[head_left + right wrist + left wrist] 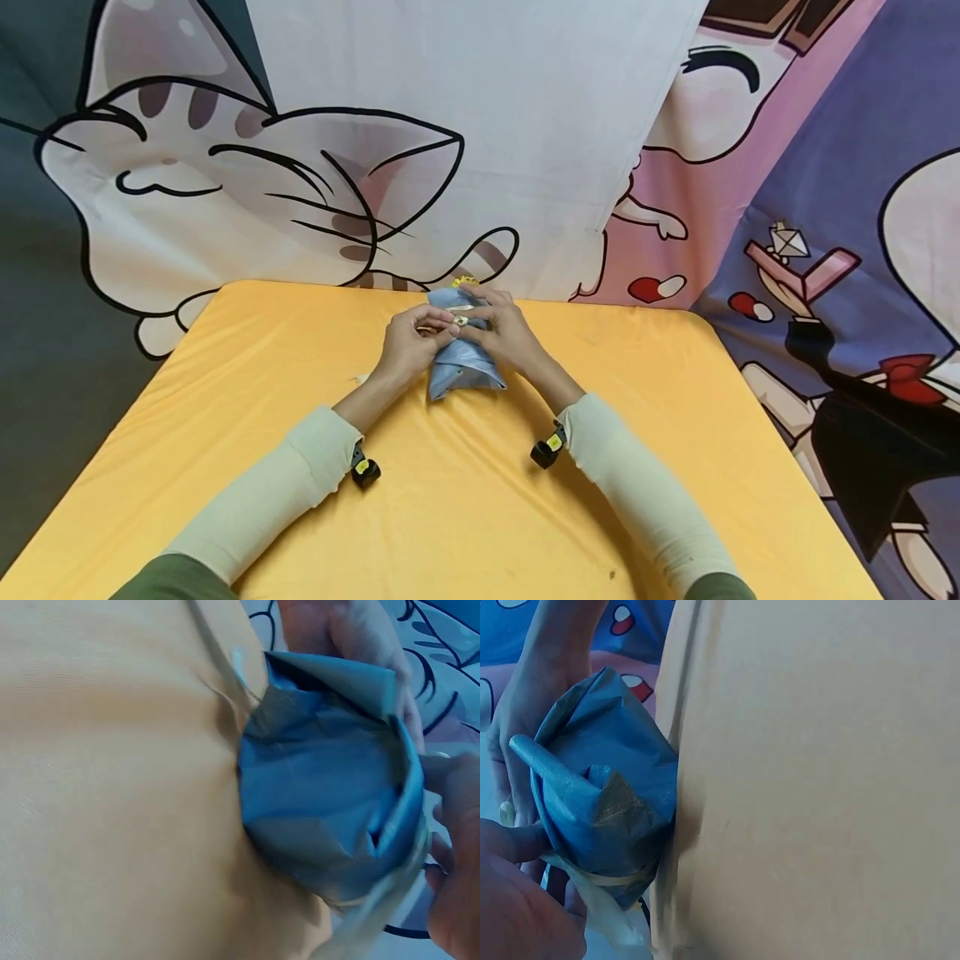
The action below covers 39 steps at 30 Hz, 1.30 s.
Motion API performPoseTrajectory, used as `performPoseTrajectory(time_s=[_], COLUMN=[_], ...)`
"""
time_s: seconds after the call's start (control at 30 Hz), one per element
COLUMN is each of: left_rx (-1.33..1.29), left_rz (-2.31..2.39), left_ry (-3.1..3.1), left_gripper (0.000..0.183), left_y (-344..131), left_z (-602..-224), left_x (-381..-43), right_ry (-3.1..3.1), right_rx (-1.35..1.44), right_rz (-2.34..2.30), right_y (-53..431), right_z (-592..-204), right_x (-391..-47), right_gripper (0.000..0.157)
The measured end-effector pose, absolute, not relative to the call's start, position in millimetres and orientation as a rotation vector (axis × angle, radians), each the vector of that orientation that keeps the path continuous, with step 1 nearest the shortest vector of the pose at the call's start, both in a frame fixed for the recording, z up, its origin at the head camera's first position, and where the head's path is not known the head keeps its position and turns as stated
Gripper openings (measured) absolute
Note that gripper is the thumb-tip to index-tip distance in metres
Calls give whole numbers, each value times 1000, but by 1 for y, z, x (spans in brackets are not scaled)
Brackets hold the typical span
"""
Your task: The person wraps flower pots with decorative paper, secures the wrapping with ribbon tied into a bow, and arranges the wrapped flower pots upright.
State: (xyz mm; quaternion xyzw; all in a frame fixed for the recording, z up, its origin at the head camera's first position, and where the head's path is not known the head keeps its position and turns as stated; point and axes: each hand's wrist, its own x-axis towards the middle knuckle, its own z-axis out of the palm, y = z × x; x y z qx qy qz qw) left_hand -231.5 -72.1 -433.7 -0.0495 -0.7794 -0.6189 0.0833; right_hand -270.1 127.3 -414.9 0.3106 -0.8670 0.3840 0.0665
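Observation:
A bundle wrapped in blue paper point(467, 368), apparently a small bouquet with a yellow tip point(465, 282) at its far end, lies near the table's far edge. A pale ribbon point(604, 904) runs around the wrapping, and its tail hangs off in both wrist views. My left hand point(411, 340) is at the bundle's left, thumb and fingertips pinching a small cream bit of ribbon point(460, 320) over the paper. From the right side, my right hand point(504, 327) pinches at the same spot, its fingers lying across the bundle. The paper partly hides the fingers in the wrist views.
Under the bundle is a table with a wrinkled yellow cloth point(450, 517). A small pale scrap point(362, 379) lies left of the left wrist. Behind the table's far edge hangs a backdrop printed with cartoon figures point(540, 125). Both wrists carry small black cameras point(365, 472).

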Motion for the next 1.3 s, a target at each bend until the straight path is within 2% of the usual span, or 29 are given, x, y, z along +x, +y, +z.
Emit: performPoseTrajectory(time_s=[0.13, 0.3, 0.7, 1.1, 1.3], left_rx=[-140, -112, -170, -420, -320], left_rz=[-1847, -1915, -2091, -1289, -1362], left_ry=[-2331, -2321, -2330, -2691, -2646], left_gripper=[29, 44, 27, 21, 16], left_y=[-71, -69, -77, -85, -103], left_z=[-433, -429, -423, -420, -424], left_x=[-232, -233, -238, -259, -256], right_ry=[-2559, -2543, -2614, -2668, -2668], right_rx=[879, 857, 686, 632, 649], right_rz=[1144, 1078, 1193, 1162, 1148], right_y=[126, 130, 128, 122, 120], right_z=[-417, -414, -418, -416, -417], right_x=[-267, -263, -258, -253, -252], right_gripper=[13, 12, 20, 23, 23])
